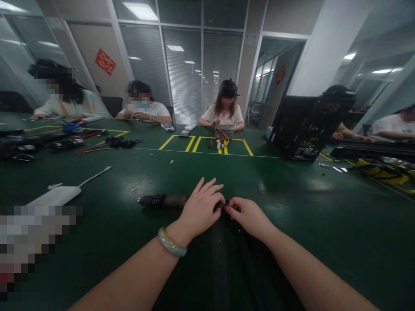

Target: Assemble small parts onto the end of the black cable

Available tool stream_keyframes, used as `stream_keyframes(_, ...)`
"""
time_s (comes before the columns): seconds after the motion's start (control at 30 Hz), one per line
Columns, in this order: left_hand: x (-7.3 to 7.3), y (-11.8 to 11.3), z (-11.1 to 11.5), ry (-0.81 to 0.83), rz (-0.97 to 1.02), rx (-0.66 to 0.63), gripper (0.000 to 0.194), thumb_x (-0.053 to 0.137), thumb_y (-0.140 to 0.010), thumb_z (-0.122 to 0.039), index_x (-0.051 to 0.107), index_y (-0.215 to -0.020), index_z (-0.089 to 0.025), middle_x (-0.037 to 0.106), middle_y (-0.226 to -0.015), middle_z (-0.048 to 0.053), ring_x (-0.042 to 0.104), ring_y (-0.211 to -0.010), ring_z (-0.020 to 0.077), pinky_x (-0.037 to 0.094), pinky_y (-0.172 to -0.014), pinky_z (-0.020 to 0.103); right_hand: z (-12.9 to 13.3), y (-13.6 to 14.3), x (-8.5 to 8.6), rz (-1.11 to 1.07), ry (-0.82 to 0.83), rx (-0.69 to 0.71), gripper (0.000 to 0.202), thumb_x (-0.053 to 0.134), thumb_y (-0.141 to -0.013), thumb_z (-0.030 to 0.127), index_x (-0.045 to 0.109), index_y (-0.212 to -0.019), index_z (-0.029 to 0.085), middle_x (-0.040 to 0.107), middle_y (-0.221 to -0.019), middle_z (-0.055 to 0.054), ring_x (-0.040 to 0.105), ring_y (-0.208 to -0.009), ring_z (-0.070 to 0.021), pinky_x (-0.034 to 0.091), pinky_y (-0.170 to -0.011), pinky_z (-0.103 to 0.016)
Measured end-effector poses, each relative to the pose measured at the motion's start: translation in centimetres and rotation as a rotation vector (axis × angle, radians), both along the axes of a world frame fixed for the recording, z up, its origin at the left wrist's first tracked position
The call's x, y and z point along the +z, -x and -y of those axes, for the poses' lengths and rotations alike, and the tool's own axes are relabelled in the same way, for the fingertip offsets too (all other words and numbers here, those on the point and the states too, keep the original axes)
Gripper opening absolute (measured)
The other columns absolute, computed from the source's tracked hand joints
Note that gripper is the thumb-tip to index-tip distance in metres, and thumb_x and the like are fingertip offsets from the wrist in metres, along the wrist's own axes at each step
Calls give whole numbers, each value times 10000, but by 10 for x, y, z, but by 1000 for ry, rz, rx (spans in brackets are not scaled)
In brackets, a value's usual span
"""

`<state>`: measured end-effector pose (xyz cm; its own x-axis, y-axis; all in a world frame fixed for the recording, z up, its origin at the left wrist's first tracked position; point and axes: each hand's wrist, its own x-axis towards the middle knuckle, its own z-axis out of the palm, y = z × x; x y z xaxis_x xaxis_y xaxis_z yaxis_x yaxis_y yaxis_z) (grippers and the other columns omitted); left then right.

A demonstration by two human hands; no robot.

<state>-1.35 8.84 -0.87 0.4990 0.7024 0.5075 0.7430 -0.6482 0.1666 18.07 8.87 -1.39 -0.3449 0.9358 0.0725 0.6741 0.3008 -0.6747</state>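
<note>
Head view: over the middle of the green table (292, 259), well in from its far edge, two bare hands work close together at the right end of a dark driver (165, 201). It lies on its side, its tip pointing left. The left hand (202, 207) (the one with the pale green bangle (171, 242)) is laid over that end, three fingers fanned and half straight, thumb and forefinger curled inward; I can't tell whether they grip anything. The right hand (248, 216) has its thumb and forefinger pinched shut on a dark cord (239, 225), the other fingers folded.

Off toward the table's left edge lies a white box (58, 196) (partly blurred out) with a thin lead. Beyond it, nearer the far left corner, are loose cables (119, 142). Across the table, by the far edge, a person (226, 108) sits behind a grey unit (223, 129) with coloured wires, amid yellow tape (248, 147). To the right stands a black case (296, 129), tilted in this view.
</note>
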Motion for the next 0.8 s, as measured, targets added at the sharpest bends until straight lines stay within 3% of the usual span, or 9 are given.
stream_keyframes(0.17, 1, -1, 2, 9, -7, 21, 116, 652, -798, -243, 602, -898, -209, 568, -1324, 52, 372, -1366, 253, 133, -1193, 506, -2, -1, -2, 21, -9, 21, 254, 526, -900, 385, 614, -736, 212, 641, -660, 32, 568, -597, -128, 337, -555, -234)
stream_keyframes(0.8, 0, 2, 1, 72, -33, 21, 121, 598, -846, -230, 598, -966, -223, 566, -1337, 27, 447, -1309, 210, 223, -1170, 457, -2, -1, 3, 76, 47, 14, 270, 510, -888, 438, 641, -790, 222, 664, -708, 9, 574, -598, -145, 353, -542, -248)
